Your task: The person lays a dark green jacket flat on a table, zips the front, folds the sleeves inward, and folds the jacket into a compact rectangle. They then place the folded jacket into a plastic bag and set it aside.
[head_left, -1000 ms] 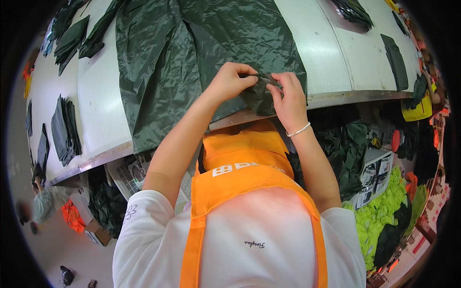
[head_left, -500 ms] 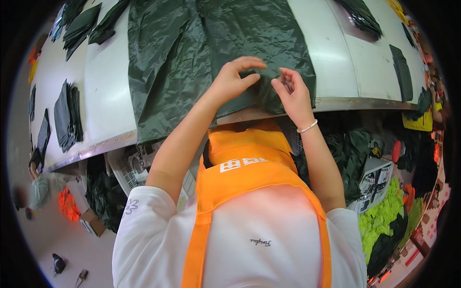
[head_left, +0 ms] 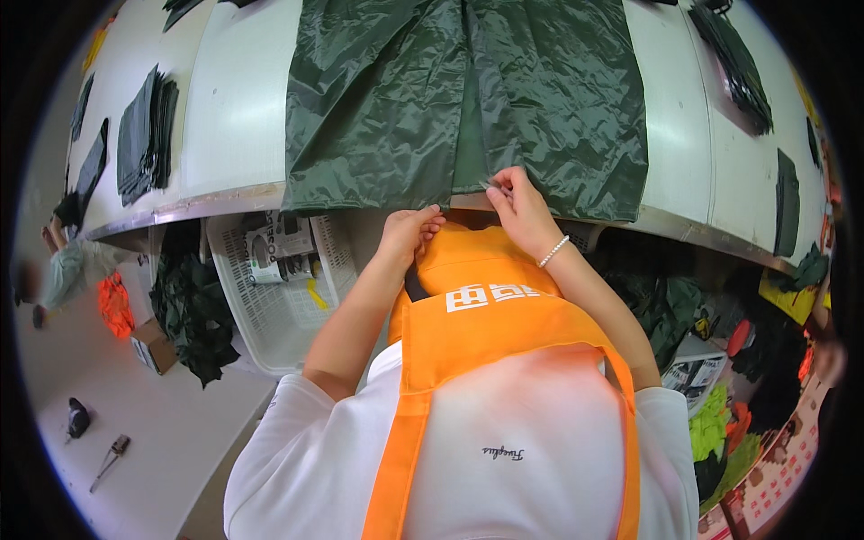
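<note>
A dark green shiny garment (head_left: 468,99) lies spread on the white table (head_left: 238,108), its front opening running down the middle and its hem hanging over the near edge. My right hand (head_left: 520,209) pinches the garment's lower edge at the opening, fingers closed on a small part there. My left hand (head_left: 409,232) sits just below the table edge with fingers curled against the left hem; what it grips is hard to tell. I wear an orange apron (head_left: 490,306) over a white shirt.
Stacks of folded dark pieces (head_left: 144,135) lie at the table's left, more dark pieces (head_left: 733,58) at the right. Under the table stand a white plastic basket (head_left: 270,297) and a heap of dark fabric (head_left: 193,310). Bright green and orange items (head_left: 720,432) lie lower right.
Both hands have slid down the garment from its middle to the hem at the table's near edge. The view has shifted, so the garment now looks spread flatter.
</note>
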`<action>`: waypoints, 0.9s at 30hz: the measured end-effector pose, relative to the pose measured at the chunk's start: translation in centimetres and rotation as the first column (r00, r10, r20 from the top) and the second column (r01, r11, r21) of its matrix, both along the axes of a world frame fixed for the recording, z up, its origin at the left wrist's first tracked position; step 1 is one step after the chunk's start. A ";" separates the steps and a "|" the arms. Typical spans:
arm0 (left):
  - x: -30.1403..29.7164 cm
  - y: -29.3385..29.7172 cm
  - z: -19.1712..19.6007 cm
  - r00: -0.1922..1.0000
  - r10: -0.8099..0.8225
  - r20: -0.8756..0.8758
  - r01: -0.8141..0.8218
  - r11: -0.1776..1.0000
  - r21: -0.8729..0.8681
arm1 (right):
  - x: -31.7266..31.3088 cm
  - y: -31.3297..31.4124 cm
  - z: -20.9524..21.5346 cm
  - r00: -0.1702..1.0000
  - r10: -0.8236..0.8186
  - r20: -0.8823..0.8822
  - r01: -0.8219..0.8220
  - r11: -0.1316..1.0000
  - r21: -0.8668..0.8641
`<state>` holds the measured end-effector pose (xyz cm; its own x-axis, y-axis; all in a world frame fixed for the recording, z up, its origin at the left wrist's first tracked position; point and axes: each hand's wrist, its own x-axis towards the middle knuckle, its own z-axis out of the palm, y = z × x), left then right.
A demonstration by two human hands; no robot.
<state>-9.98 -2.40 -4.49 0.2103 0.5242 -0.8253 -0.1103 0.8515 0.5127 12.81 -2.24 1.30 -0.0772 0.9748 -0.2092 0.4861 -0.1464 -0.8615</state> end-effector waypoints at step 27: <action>4.4 1.4 11.5 0.948 0.088 0.307 -0.168 0.955 0.244 | -2.1 2.6 6.9 0.743 -0.234 -0.627 0.139 0.971 -0.197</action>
<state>-5.62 -0.98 7.01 0.3352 0.7529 -0.5664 -0.3868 0.6582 0.6459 10.72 0.31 8.15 -0.0586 0.9519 -0.3009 -0.2229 -0.3063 -0.9255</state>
